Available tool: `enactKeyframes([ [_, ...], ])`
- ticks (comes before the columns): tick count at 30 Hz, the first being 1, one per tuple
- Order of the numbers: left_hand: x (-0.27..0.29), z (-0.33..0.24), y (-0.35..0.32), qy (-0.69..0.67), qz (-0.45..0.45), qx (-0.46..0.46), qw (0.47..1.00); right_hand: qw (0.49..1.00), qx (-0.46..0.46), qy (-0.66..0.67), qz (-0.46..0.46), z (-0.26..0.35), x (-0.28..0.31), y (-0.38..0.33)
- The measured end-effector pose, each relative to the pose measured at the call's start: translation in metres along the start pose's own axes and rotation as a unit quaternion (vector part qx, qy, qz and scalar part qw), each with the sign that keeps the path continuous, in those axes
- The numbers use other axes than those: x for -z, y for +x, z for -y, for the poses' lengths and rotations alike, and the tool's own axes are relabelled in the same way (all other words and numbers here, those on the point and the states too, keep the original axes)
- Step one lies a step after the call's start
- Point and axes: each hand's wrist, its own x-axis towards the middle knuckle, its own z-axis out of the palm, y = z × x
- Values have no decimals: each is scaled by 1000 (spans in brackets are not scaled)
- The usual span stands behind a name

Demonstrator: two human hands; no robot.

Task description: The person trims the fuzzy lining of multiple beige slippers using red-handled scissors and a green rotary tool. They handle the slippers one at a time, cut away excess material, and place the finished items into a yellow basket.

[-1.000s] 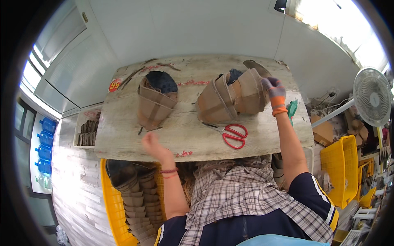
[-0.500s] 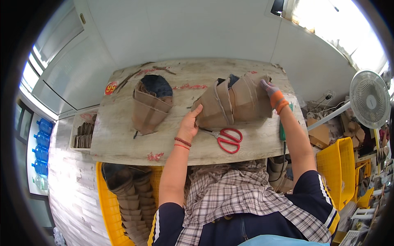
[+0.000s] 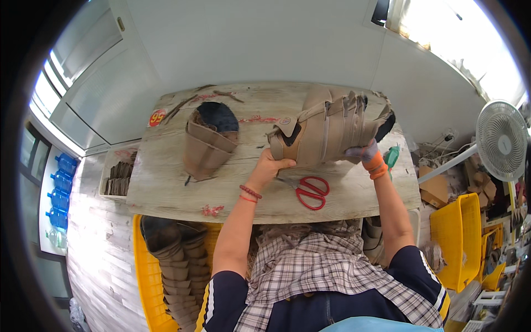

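A nested stack of tan shoe uppers (image 3: 323, 133) with dark lining lies on its side just above the table. My bare left hand (image 3: 268, 167) grips its left end, thumb on top, beside a round patch on a strap. My right hand (image 3: 365, 152), in a grey and orange glove, is closed on the lower right side of the stack; the fingertips are partly hidden behind it. Red-handled scissors (image 3: 314, 193) lie in front of the stack, blades partly under my left hand. A separate bunch of uppers (image 3: 207, 145), with dark fleecy lining showing, stands to the left.
Strips of scrap (image 3: 176, 107) lie at the wooden table's (image 3: 166, 182) far left. A green tool (image 3: 393, 157) rests by the right edge. Below stands a yellow crate (image 3: 145, 276) of nested uppers. A fan (image 3: 502, 141) and another yellow crate (image 3: 454, 240) are at right.
The stack has been turned, so its strapped side and round patch now show and its right end flares open. My right hand has moved down from the top of its right end to its lower side.
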Motion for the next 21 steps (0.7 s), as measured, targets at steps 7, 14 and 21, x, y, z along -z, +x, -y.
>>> enactKeyframes([
  [7,47,26,14,-5,-99,136,986,983,-71,168,-29,-65,-28,23],
  [14,39,38,-18,82,-318,-43,943,987,-68,81,-123,-83,-20,39],
  [21,98,14,-121,-60,-616,-191,761,953,-34,-42,-298,-78,-22,-5],
])
